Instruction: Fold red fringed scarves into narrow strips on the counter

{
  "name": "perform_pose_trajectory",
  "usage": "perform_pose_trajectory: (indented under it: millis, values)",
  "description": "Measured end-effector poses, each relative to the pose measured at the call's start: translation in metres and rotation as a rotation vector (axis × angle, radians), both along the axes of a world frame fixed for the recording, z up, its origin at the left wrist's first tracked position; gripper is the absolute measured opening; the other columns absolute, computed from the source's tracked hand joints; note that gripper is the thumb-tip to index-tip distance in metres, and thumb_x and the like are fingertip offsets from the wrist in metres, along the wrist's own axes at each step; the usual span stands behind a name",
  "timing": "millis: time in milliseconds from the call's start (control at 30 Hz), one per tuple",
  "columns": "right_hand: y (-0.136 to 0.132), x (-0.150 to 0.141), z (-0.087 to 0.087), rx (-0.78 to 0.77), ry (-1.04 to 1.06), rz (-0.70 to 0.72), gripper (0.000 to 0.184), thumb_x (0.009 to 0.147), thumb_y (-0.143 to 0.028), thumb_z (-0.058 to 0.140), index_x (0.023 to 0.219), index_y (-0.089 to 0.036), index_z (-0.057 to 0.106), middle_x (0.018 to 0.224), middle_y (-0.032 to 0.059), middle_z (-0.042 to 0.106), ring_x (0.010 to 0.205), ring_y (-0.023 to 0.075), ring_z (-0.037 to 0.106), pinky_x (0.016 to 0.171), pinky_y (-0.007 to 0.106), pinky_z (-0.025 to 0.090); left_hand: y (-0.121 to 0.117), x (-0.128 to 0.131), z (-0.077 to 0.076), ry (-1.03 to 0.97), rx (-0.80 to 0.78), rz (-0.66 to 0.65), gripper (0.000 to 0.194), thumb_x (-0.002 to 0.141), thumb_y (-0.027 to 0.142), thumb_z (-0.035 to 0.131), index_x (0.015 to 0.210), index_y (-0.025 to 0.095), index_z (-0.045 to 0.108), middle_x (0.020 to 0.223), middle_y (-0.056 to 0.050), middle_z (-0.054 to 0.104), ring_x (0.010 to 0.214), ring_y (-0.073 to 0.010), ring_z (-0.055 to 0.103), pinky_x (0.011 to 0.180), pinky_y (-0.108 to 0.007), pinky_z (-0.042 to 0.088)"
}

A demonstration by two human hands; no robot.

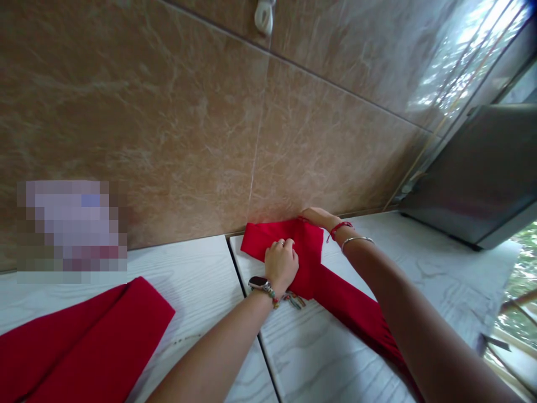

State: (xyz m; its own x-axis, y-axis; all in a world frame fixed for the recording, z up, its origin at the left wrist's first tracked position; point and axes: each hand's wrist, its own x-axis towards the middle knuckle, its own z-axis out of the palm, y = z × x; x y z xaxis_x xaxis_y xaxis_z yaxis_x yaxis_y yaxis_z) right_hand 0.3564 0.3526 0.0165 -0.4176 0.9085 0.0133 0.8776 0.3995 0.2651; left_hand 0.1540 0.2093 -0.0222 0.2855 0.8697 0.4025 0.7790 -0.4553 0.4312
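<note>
Left forearm point(222, 341): bare, enters at near edge, left of centre, slanting far and right. Left wrist point(275, 284) roughly in line with it. Left hand point(282, 263): back up, fingers bent, tips hidden beneath; degree of closure unclear. Right forearm point(396, 285): bare, enters at near right, slanting far and left. Right wrist point(353, 233) leads into right hand point(320, 216), turned leftward, fingers mostly hidden, grip unreadable. Right hand lies farther and to the right of left; hands near, apart.
</note>
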Motion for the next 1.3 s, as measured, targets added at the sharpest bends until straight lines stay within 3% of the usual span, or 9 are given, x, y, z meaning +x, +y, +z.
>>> perform_pose_trajectory:
  millis: [233, 467, 600, 733, 833, 933, 1133, 1300]
  values:
    - [-0.011, 0.01, -0.005, -0.006, 0.032, 0.095, 0.032, 0.084, -0.007, 0.043, 0.11, -0.016, 0.059, 0.108, 0.0107, 0.065, 0.099, 0.0164, 0.059, 0.085, 0.027, 0.044, -0.001, -0.001, 0.0, 0.014, -0.003, 0.007, 0.02, 0.085, 0.018, 0.042, 0.095, 0.018, 0.059, 0.097, -0.006, 0.062, 0.093, -0.0212, 0.056, 0.079, -0.032, 0.044]
    - [-0.002, 0.002, 0.001, 0.009, 0.042, 0.081, 0.022, 0.085, -0.013, 0.046, 0.098, -0.019, 0.062, 0.1, 0.0074, 0.067, 0.092, 0.0159, 0.061, 0.079, 0.024, 0.045, -0.002, -0.001, -0.001, 0.011, -0.031, 0.062, 0.018, 0.084, 0.017, 0.041, 0.092, 0.018, 0.058, 0.094, -0.005, 0.062, 0.091, -0.0197, 0.056, 0.077, -0.03, 0.043]
    - [-0.004, -0.002, -0.004, 0.056, 0.075, 0.025, 0.022, 0.085, -0.013, 0.047, 0.1, -0.02, 0.061, 0.103, 0.0072, 0.066, 0.094, 0.0162, 0.061, 0.077, 0.023, 0.043, -0.002, 0.001, -0.005, 0.02, -0.013, 0.093, 0.017, 0.085, 0.016, 0.041, 0.093, 0.017, 0.056, 0.093, -0.006, 0.061, 0.09, -0.0202, 0.056, 0.075, -0.03, 0.043]
    - [-0.009, -0.005, -0.02, 0.161, 0.147, -0.111, 0.026, 0.089, -0.016, 0.04, 0.107, -0.018, 0.058, 0.11, 0.0108, 0.063, 0.1, 0.0174, 0.058, 0.079, 0.024, 0.042, -0.003, 0.002, -0.007, 0.02, 0.026, 0.096, 0.017, 0.085, 0.018, 0.041, 0.092, 0.016, 0.056, 0.092, -0.007, 0.059, 0.09, -0.0214, 0.055, 0.076, -0.032, 0.043]
    - [-0.009, -0.005, -0.034, 0.22, 0.202, -0.286, 0.029, 0.09, -0.018, 0.036, 0.101, -0.011, 0.062, 0.099, 0.0159, 0.066, 0.09, 0.0201, 0.062, 0.074, 0.025, 0.043, -0.004, 0.002, -0.006, 0.008, 0.045, 0.075, 0.016, 0.083, 0.021, 0.045, 0.093, 0.017, 0.057, 0.096, -0.008, 0.057, 0.092, -0.0216, 0.053, 0.077, -0.033, 0.043]
    - [-0.005, -0.003, -0.04, 0.211, 0.248, -0.396, 0.03, 0.089, -0.019, 0.038, 0.09, -0.013, 0.068, 0.09, 0.0131, 0.07, 0.083, 0.0195, 0.064, 0.069, 0.024, 0.043, -0.005, 0.0, -0.003, 0.004, 0.038, 0.057, 0.017, 0.082, 0.021, 0.045, 0.094, 0.017, 0.057, 0.097, -0.007, 0.057, 0.092, -0.0214, 0.053, 0.078, -0.033, 0.043]
    - [0.0, 0.0, -0.033, 0.219, 0.361, -0.459, 0.029, 0.087, -0.02, 0.041, 0.083, -0.017, 0.07, 0.09, 0.0087, 0.071, 0.083, 0.0179, 0.064, 0.068, 0.022, 0.042, -0.005, -0.001, -0.003, -0.016, 0.06, 0.044, 0.023, 0.083, 0.018, 0.044, 0.101, 0.016, 0.058, 0.104, -0.008, 0.057, 0.097, -0.0229, 0.051, 0.08, -0.036, 0.043]
    - [-0.011, -0.011, -0.052, 0.281, 0.461, -0.413, 0.031, 0.089, -0.024, 0.037, 0.094, -0.014, 0.066, 0.097, 0.0126, 0.068, 0.09, 0.0197, 0.062, 0.078, 0.026, 0.042, -0.008, -0.004, -0.007, -0.013, 0.142, -0.101, 0.024, 0.083, 0.017, 0.044, 0.1, 0.017, 0.061, 0.112, -0.006, 0.06, 0.107, -0.0212, 0.047, 0.087, -0.038, 0.038]
